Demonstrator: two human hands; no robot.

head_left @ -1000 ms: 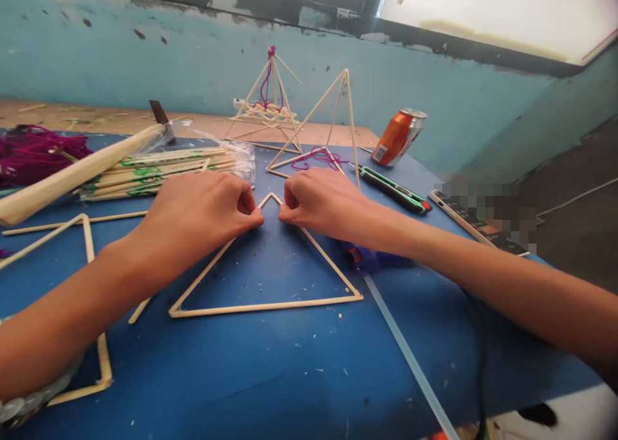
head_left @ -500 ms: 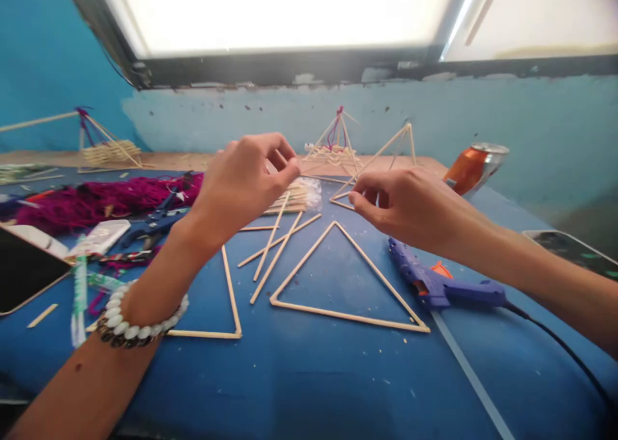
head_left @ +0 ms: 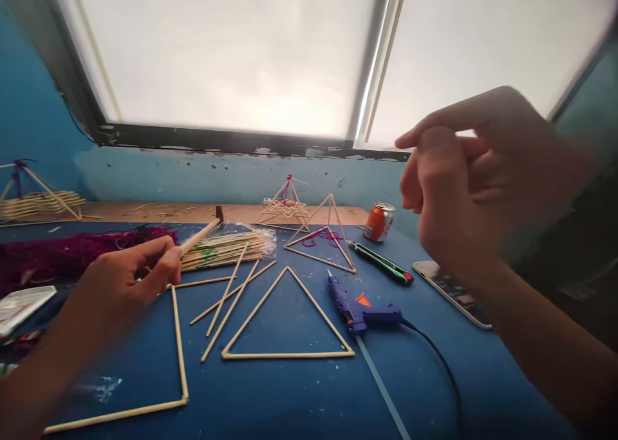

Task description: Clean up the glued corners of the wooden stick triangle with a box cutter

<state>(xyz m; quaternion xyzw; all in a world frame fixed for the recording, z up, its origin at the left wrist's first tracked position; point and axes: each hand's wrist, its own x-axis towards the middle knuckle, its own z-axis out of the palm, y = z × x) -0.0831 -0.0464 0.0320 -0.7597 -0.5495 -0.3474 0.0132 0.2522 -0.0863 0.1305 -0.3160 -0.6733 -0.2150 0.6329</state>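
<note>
My left hand (head_left: 132, 276) is closed in a pinch on a pale wooden stick with a dark tip (head_left: 199, 236); it points up and away above the table. Raised on the right, my right hand (head_left: 458, 169) has curled fingers with thumb and index close together. It is blurred, and anything between its fingertips cannot be made out. Between and below the hands lies a flat triangle of sticks (head_left: 290, 355). Several loose sticks (head_left: 230, 311) cross one another to its left. A partly visible stick frame (head_left: 179, 343) lies nearer my left arm.
A purple glue gun (head_left: 345, 301) with its cord rests right of the triangle. Behind it are a cutter knife (head_left: 381, 263), a can (head_left: 379, 222), a phone (head_left: 451, 295) and a stick pyramid (head_left: 321, 259). A stick bundle (head_left: 222, 250) and magenta yarn (head_left: 87, 247) lie left.
The view has tilted up and shifted right. My hands have moved apart, the right one rising beside the window. A dark-tipped stick now shows in my left hand. The can and cutter are uncovered.
</note>
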